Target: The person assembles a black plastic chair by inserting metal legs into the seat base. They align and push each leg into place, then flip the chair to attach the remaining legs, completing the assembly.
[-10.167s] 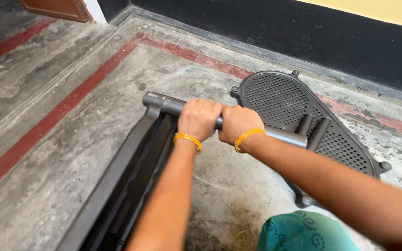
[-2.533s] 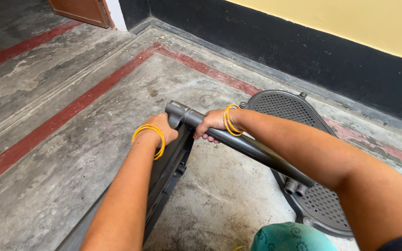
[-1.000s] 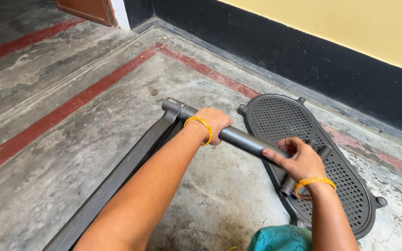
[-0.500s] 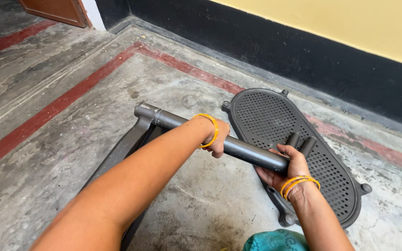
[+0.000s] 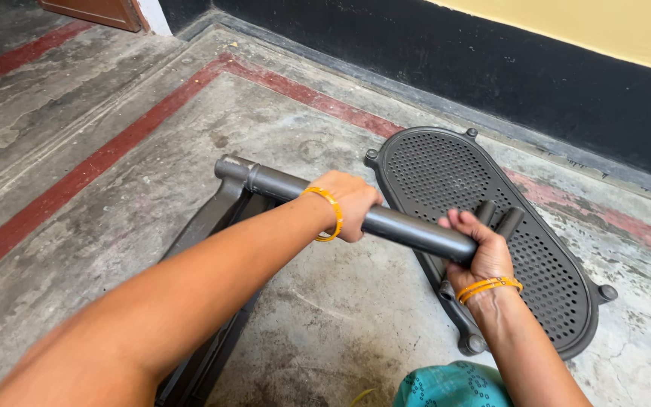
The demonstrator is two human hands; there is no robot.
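Your left hand (image 5: 352, 203) and right hand (image 5: 480, 249) clench the grey tube (image 5: 408, 226); twisting carelessly could pinch fingers against the perforated panel (image 5: 491, 188) at two o'clock

**Grey tube gripped above a concrete floor**

You have a dark grey plastic tube (image 5: 386, 221) lying nearly level, slanting from upper left to lower right. Its far left end sits in the top of a matching dark frame (image 5: 212, 301) that runs down toward you. Just beyond the tube's right end, a perforated oval panel (image 5: 491, 226) lies flat on the floor, small round knobs along its rim.
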